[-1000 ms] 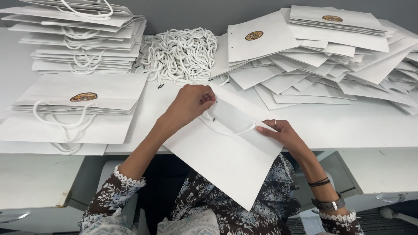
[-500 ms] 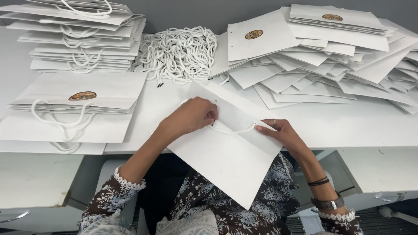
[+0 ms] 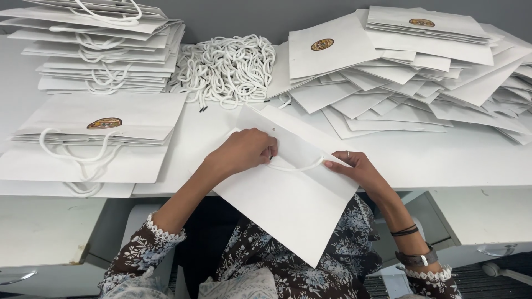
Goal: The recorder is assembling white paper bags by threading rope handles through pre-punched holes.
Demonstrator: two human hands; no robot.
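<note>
The left hand (image 3: 244, 150) has slid nearer along the flat white paper bag (image 3: 288, 194) at the tabletop's (image 3: 421, 160) near edge, fingers closed on its cord handle (image 3: 296, 166), while the right hand (image 3: 354, 171) pinches the cord's other end.

White table (image 3: 432, 160), stacked paper bags (image 3: 100, 119), loose flat bags (image 3: 410, 72), cord pile (image 3: 230, 69)

This looks like a packing or assembly workroom: a long white worktable (image 3: 432, 160) carries stacks of flat white paper carrier bags (image 3: 105, 61), a heap of white cord handles (image 3: 227, 69), against a plain grey wall (image 3: 249, 16).
</note>
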